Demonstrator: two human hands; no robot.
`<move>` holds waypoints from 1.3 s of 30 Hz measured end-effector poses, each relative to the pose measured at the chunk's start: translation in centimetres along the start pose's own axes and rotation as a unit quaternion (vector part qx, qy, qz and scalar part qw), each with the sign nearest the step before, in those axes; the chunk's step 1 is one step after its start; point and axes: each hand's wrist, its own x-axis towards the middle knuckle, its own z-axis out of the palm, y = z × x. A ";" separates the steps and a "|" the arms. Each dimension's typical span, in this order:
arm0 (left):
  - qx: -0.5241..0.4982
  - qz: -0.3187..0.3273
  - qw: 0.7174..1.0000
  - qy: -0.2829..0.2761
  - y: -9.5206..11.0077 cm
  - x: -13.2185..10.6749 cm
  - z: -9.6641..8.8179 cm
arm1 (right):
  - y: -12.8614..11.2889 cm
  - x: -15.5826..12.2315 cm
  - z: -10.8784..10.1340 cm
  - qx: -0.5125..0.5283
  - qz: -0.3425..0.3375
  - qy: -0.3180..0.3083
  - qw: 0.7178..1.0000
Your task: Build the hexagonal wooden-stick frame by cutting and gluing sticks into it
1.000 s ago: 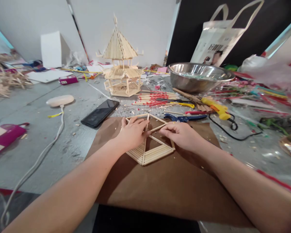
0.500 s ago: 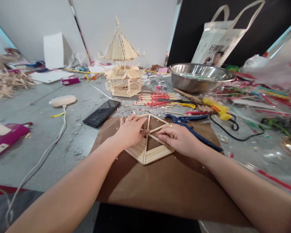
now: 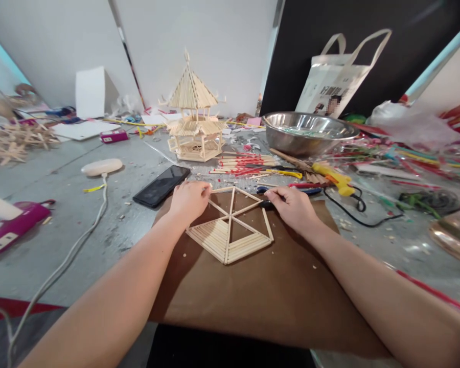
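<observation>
A hexagonal frame of thin wooden sticks (image 3: 253,244) lies on the brown sheet, with spokes meeting at its middle. Parallel sticks fill the lower left section and part of the lower right one; the others are open. At its upper left edge, my left hand (image 3: 189,202) has its fingertips pinched together; what they hold, if anything, is hidden. My right hand (image 3: 294,208) is closed at the frame's upper right, and a dark tool tip (image 3: 267,204) juts from its fingers over the frame's edge. Blue tool handles (image 3: 310,191) show partly behind this hand.
A phone (image 3: 161,185) lies left of the frame. Behind stand a stick pagoda model (image 3: 195,128) and a metal basin (image 3: 308,135). Red-tipped sticks (image 3: 241,164) and a yellow glue gun (image 3: 335,179) with a black cord lie nearby. A white cable (image 3: 80,240) crosses the left side.
Both hands have moved outward off the frame's middle, uncovering its spokes. A dark tool tip now shows at my right fingers, and the long blue handle below that hand is gone from its place.
</observation>
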 end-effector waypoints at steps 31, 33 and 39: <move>-0.026 0.043 0.998 0.040 -1.0 0.6 1.2 | 2.5 3.6 -1.8 -0.204 -0.038 -0.079 0.975; -0.029 0.055 0.997 0.053 -0.9 0.7 1.4 | 2.1 5.1 -1.4 -0.223 -0.048 -0.103 0.968; -0.023 0.062 0.997 0.040 -0.7 0.7 1.9 | 1.5 9.5 1.0 -0.277 -0.079 -0.190 0.939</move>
